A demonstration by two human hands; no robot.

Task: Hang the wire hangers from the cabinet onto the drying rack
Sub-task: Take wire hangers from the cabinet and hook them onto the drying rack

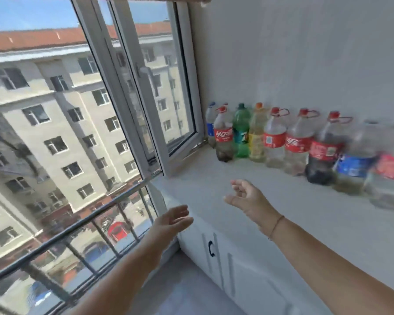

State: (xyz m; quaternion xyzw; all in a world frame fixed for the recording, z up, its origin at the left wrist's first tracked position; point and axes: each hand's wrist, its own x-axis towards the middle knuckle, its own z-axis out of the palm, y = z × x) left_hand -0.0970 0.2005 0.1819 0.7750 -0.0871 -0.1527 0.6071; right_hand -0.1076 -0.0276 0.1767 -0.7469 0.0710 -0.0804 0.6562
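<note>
No wire hangers or drying rack are in view, so the task looks unstarted: the white cabinet (237, 271) at near right appears closed, while the left hand (173, 220) and right hand (248, 197) reach forward, fingers relaxed and empty, near the bench (282, 214) lined with plastic bottles (273, 137).

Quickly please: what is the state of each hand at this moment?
Left hand: open, fingers relaxed, holding nothing.
Right hand: open, fingers loosely spread, holding nothing.
</note>
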